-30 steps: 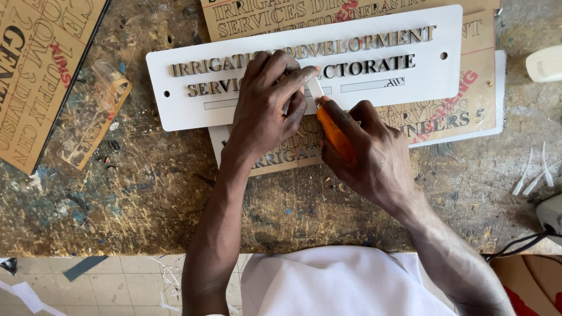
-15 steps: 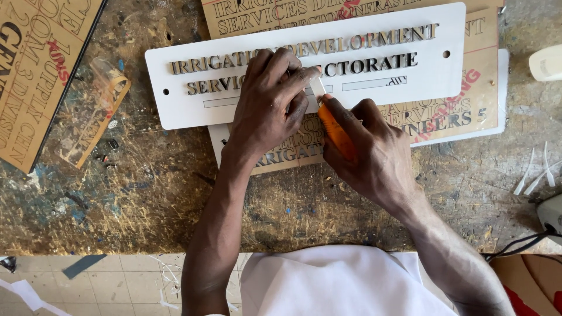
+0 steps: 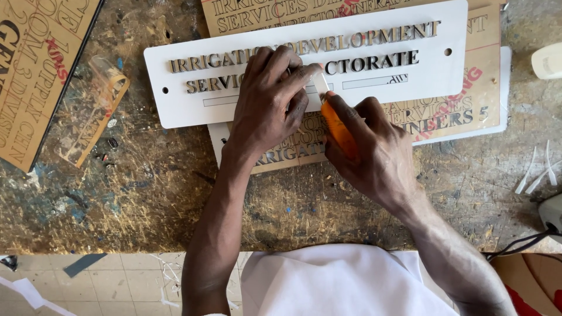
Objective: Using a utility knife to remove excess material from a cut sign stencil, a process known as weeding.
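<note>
At the middle of the desk, the right hand has its grip closed round an orange tube, nozzle pointing to 11 o'clock. The left hand, grip holding nothing, presses flat on the white sign plate. Brown lettered boards lie at 10 o'clock.

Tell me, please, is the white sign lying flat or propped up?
Flat: the white sign lies on other boards, left hand pressing it.

On my scuffed, paint-stained workbench lie other things — a brown lettered board at the far left, a clear curled strip beside it, white slivers at right — and pale floor tiles below.
</note>
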